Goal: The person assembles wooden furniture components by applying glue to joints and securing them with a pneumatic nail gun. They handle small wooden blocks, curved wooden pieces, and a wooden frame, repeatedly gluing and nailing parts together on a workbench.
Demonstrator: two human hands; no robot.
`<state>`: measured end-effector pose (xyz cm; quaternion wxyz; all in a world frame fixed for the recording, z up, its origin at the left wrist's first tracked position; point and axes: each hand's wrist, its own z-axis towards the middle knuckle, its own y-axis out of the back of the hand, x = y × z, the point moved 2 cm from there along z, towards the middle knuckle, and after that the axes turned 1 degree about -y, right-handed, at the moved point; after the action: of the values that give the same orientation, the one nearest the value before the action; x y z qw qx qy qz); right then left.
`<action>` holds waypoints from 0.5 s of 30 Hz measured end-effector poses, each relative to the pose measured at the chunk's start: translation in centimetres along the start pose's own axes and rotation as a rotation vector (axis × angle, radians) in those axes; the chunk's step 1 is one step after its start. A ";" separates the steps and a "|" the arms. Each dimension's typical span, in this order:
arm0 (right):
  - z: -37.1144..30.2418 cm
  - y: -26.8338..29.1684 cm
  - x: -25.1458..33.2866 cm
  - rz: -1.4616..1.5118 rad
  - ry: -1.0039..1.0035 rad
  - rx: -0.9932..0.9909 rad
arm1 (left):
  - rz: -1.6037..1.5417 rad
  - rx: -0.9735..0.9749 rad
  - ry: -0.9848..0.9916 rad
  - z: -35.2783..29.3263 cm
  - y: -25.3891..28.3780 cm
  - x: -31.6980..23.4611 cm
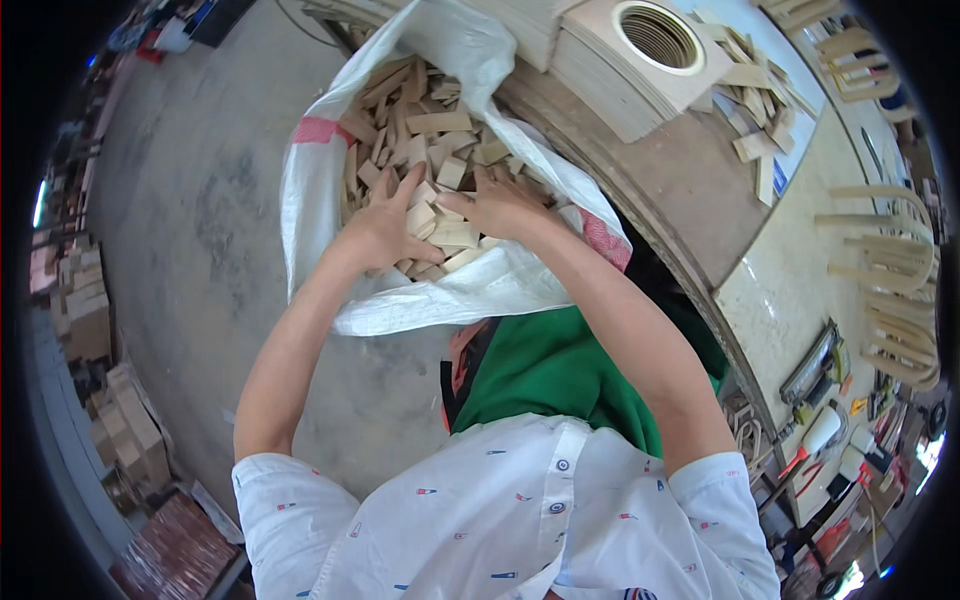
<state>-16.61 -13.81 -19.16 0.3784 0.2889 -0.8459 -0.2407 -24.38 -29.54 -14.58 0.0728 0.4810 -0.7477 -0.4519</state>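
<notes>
Lying inside a white sack [450, 306], wood pieces [440, 123] touch both hands [384, 232] [500, 207]

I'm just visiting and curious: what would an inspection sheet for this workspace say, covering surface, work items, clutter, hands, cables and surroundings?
Surface: brown workbench, bearing stacked boards with a round opening.
Work items: white sack, open, holding many small wood pieces.
Clutter: loose wood strips and assorted tools at the right.
Hands: left hand spread on the pieces; right hand among them, its grip unclear.
Cables: one thin dark line, possibly a cable, at the top.
Surroundings: grey floor; brown boxes at the left.
</notes>
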 end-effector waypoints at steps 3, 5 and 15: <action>0.4 -0.4 -0.2 0.042 0.006 0.023 | 0.044 0.043 -0.024 0.5 -0.2 0.1; 0.9 -0.1 0.1 0.046 0.016 0.078 | 0.019 0.030 -0.088 0.7 -0.9 -0.3; -3.0 3.1 0.1 0.511 0.190 0.239 | -0.085 0.060 -0.131 -3.1 -1.9 -2.3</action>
<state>-15.25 -12.23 -15.34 0.4675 0.1305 -0.8743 -0.0080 -20.28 -29.84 -13.43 -0.0097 0.4837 -0.7429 -0.4626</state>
